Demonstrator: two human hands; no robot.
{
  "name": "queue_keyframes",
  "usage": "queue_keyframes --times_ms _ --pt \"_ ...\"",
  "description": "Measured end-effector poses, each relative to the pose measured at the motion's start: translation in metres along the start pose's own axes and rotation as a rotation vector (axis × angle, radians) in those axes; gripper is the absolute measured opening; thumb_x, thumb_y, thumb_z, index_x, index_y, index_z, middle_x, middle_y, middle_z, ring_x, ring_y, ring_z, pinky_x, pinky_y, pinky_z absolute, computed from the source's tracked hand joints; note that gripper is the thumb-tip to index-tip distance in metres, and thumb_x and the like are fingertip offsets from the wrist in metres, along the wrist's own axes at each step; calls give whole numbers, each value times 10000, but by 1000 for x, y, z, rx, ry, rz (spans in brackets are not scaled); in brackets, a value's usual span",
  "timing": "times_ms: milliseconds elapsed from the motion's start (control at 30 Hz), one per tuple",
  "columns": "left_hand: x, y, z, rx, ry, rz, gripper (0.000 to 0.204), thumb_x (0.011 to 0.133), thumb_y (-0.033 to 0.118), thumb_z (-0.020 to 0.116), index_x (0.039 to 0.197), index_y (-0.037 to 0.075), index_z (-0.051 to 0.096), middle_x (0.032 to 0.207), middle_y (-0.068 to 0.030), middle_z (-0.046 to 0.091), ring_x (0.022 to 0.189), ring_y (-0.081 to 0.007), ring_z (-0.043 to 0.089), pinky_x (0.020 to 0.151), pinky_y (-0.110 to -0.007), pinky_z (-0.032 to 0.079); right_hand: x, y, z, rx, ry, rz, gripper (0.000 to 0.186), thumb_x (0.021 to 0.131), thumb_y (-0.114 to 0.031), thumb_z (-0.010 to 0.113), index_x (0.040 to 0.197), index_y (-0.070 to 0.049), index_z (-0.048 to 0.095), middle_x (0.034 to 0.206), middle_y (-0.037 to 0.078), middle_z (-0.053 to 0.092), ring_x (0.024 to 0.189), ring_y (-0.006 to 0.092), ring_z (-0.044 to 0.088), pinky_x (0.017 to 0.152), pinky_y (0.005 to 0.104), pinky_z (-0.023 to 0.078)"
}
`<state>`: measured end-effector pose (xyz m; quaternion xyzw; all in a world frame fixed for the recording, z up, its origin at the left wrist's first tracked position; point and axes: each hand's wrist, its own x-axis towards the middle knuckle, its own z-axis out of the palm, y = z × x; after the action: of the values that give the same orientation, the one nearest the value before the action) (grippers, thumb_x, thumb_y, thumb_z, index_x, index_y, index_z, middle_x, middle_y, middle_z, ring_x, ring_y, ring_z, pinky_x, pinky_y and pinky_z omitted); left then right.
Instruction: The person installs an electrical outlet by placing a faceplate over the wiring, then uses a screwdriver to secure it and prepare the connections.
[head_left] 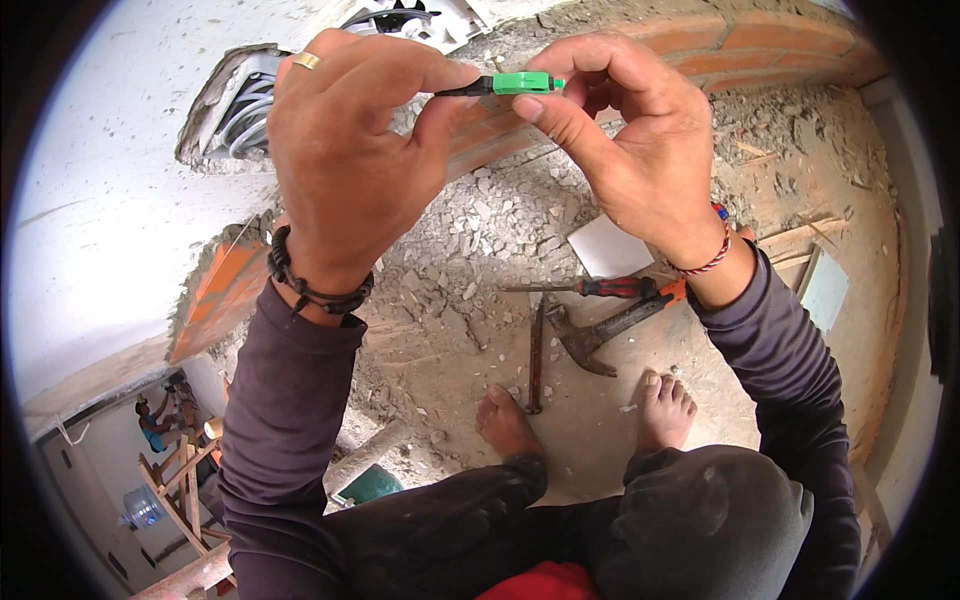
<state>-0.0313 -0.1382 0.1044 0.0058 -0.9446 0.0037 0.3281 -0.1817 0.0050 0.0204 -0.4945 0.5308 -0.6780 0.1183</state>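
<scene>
Both hands pinch a green fibre connector (520,83): left hand (350,150) grasps its black boot end, right hand (630,140) the green body. It looks assembled, unplugged. Below the grip lie a screwdriver (590,288), hammer (610,330) and rubble (480,230)

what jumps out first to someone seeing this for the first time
A small green connector on a black cable, pinched between the left hand and right hand at top centre. Below them, a hammer and a red-handled screwdriver lie on the rubble-strewn floor by the person's bare feet.
</scene>
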Motion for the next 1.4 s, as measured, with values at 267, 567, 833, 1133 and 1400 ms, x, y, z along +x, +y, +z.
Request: queue_keyframes --times_ms 267,567,833,1133,1400 --pt "-1 4 -2 8 -9 -75 306 692 82 843 952 204 737 826 66 706 767 -190 628 691 -353 410 3 4 -1 -16 -13 14 194 888 -123 821 1043 -48 731 897 -28 674 776 58 589 708 218 495" --pt "3 5 -6 -41 -20 -48 353 722 1 876 1018 103 712 959 -13 755 768 -99 646 679 -248 503 4 3 -1 43 -25 98 182 916 -131 798 1047 -31 720 899 -21 690 792 51 609 691 212 497" --pt "3 7 -9 32 -66 -57 298 755 29 873 1006 124 743 909 3 736 715 -101 595 656 -251 490 5 3 -1 58 -37 137 167 947 -163 772 1032 -28 719 874 -19 689 769 44 607 674 206 489" --pt "7 6 -9 28 -44 -11 247 782 63 865 995 148 772 836 23 706 679 -124 565 627 -264 465 10 -5 -3 69 -44 220 186 981 -208 739 1005 -24 735 798 -51 642 733 27 545 640 198 427" --pt "5 -6 -10 5 -42 40 270 808 108 859 1061 140 768 913 12 739 724 -120 590 647 -252 471 16 -5 -5 94 -55 235 211 1006 -235 700 1013 -29 746 783 -49 627 716 29 522 631 205 415"
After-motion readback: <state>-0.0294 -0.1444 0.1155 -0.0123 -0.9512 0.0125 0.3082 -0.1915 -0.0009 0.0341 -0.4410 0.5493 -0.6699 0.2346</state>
